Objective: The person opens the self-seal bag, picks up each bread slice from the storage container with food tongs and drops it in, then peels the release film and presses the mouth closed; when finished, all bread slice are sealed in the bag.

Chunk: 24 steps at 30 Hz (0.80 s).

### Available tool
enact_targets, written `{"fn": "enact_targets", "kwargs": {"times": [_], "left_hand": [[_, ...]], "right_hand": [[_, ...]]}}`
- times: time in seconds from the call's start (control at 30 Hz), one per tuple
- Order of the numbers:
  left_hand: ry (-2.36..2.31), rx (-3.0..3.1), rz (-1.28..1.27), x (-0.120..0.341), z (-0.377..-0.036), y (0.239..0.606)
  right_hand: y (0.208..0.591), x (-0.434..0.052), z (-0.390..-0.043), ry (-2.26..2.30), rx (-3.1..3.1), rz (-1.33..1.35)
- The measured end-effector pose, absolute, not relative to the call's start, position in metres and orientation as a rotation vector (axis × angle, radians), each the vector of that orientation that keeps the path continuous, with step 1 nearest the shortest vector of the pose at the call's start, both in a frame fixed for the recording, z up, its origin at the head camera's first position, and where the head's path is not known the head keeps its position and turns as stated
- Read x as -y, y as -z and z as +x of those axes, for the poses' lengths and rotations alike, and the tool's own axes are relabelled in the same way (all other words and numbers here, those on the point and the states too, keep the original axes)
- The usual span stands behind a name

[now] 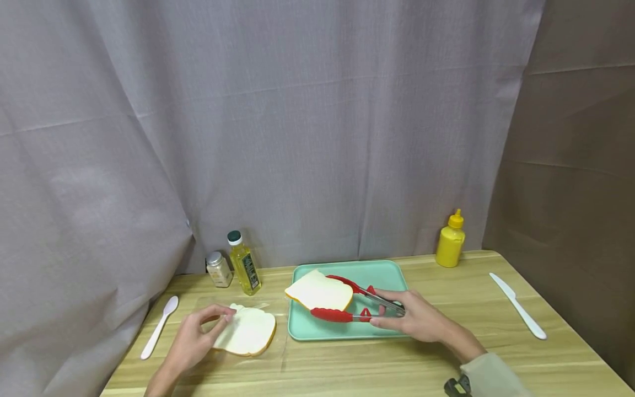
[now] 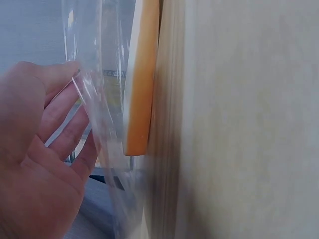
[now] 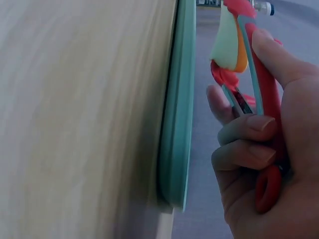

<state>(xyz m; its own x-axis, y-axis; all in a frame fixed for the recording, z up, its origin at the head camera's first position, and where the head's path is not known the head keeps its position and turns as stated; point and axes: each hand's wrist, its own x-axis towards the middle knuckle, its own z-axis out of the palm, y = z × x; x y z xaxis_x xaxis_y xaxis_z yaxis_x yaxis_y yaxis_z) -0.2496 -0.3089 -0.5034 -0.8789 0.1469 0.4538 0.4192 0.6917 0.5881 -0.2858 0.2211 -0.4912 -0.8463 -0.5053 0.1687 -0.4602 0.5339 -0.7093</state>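
Observation:
My left hand (image 1: pixel 190 337) pinches the edge of a clear plastic bag (image 2: pixel 104 134) between thumb and forefinger. A slice of bread (image 1: pixel 252 331), white with an orange-brown crust, lies at the bag on the table, the film passing between it and my fingers. My right hand (image 1: pixel 421 316) grips a pair of tongs (image 1: pixel 331 315) with red tips and metal arms. Between the tips sits a second slice of bread (image 1: pixel 317 291), tilted over the left part of a mint-green tray (image 1: pixel 342 333). In the right wrist view, my fingers wrap round the tongs' red handle (image 3: pixel 266 87).
Behind the bag stand an oil bottle (image 1: pixel 245 264) and a small jar (image 1: pixel 219 269). A white spoon (image 1: pixel 160 327) lies at the left edge. On the right are a yellow squeeze bottle (image 1: pixel 450 245) and a white knife (image 1: pixel 518 306). Grey curtain (image 1: pixel 297 138) backs the table.

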Motion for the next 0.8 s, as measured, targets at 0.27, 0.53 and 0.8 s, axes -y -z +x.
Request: {"fn": "enact_targets", "kwargs": {"times": [0.27,0.53,0.8], "left_hand": [[1.009,2.525,-0.453,0.31,-0.251,0.504],[1.014,2.526,-0.451,0.31,-0.251,0.503],[1.028,2.541,-0.44,0.31,-0.25,0.504]], "right_hand": [[0.485,-0.217,-0.28,1.209,-2.642,-1.006],[0.482,-0.212,-0.276,1.167,-2.593,-1.105],[0.486,-0.2,-0.274,1.127,-2.552,-1.139]]}}
